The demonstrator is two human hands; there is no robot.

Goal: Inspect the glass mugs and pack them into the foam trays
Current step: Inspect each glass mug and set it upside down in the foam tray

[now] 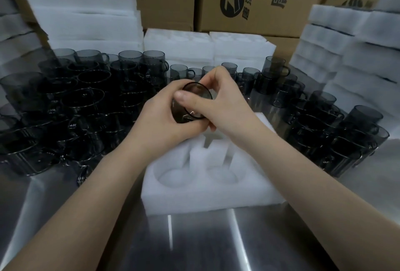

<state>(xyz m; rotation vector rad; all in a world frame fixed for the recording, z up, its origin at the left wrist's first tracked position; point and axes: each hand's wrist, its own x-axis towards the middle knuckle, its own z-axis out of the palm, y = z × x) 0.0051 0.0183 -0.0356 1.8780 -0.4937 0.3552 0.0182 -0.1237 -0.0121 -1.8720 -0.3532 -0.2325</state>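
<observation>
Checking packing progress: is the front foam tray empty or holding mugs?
Empty as far as visible: the tray has two bare near pockets; its far end is hidden.

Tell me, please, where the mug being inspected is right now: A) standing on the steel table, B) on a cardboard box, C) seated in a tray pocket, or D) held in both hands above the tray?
D: the left hand and right hand both grip the mug above the tray, whose two near pockets show nothing inside.
</observation>
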